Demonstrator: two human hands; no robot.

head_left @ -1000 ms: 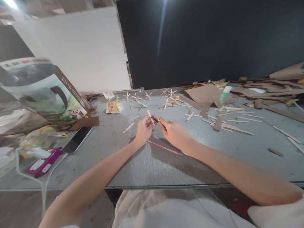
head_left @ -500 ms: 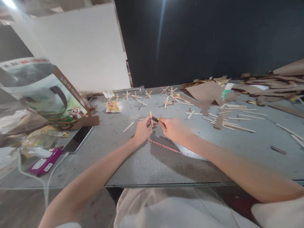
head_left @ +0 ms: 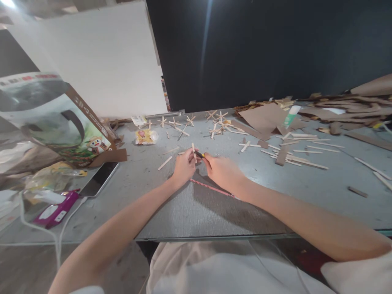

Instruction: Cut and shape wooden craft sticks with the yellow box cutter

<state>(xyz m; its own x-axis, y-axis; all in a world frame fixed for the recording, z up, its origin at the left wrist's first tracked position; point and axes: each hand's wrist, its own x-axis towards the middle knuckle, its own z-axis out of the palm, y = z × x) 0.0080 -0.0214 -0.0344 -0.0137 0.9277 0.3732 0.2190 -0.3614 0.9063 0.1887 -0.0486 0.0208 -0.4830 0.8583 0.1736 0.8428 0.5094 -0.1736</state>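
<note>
My left hand (head_left: 184, 166) is closed on a pale wooden craft stick (head_left: 193, 151) that stands up from its fingers over the grey table (head_left: 190, 208). My right hand (head_left: 223, 170) is closed on a small black and yellow tool (head_left: 200, 154) whose tip touches the stick. A pink striped straw (head_left: 211, 188) lies on the table under both wrists. A loose stick (head_left: 165, 163) lies just left of my left hand.
Glued stick stars (head_left: 183, 122) and several loose sticks (head_left: 294, 153) lie further back and to the right, with brown cardboard scraps (head_left: 266, 118) and a green glue tube (head_left: 290, 115). At left lie a printed box (head_left: 55, 118), a phone (head_left: 99, 179) and a purple pack (head_left: 56, 209).
Both hands stay together on the stick and tool. They have drifted slightly up in view as the camera shifted.
</note>
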